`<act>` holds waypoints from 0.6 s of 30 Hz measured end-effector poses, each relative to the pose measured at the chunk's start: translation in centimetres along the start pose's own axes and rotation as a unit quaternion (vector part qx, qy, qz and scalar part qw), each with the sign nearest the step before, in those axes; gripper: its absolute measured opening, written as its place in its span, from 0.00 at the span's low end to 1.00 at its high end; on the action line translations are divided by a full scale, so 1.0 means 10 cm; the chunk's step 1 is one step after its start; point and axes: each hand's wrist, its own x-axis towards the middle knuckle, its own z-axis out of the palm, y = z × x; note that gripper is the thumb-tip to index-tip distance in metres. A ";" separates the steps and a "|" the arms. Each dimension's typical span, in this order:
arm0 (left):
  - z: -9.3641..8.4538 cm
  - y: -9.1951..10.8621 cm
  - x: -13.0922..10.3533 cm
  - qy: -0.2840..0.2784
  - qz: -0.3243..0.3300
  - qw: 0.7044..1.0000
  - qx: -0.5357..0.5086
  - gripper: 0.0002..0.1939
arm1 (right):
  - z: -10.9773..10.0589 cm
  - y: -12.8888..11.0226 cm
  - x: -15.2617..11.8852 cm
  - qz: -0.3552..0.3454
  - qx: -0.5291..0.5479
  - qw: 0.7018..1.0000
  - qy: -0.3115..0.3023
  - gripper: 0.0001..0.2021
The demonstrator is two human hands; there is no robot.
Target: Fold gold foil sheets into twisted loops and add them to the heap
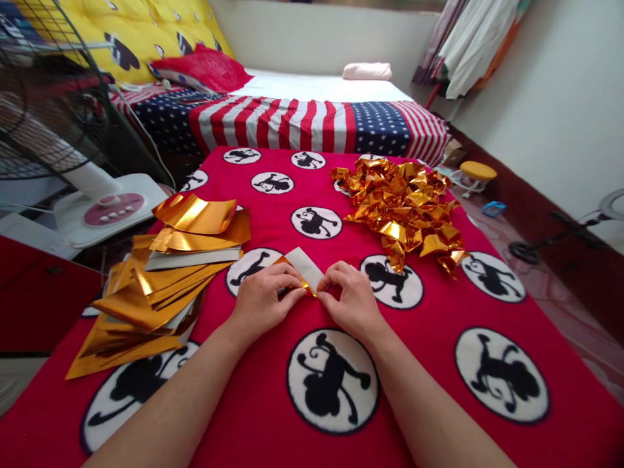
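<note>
A small sheet of gold foil paper, its pale side mostly up and a gold edge folded over, lies on the red cloth between the hands. My left hand pinches its left lower edge between thumb and fingers. On the right, my right hand pinches the near corner, fingertips almost meeting the left ones. A loose stack of gold sheets rests to the left. Folded gold pieces form a heap at the back right.
The red cloth with monkey prints covers the table. A white fan base stands at the left. Behind is a bed with a striped, starred cover. At the right are a yellow stool and a black stand.
</note>
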 end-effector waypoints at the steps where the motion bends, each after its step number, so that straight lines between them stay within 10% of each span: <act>1: 0.00 0.00 0.00 0.000 -0.002 1.000 0.000 0.05 | 0.00 0.00 0.00 0.002 -0.003 1.000 -0.001 0.05; 18: 0.04 0.12 0.04 0.009 -0.081 0.996 0.036 0.07 | -0.03 -0.04 0.01 0.031 -0.014 0.999 -0.028 0.04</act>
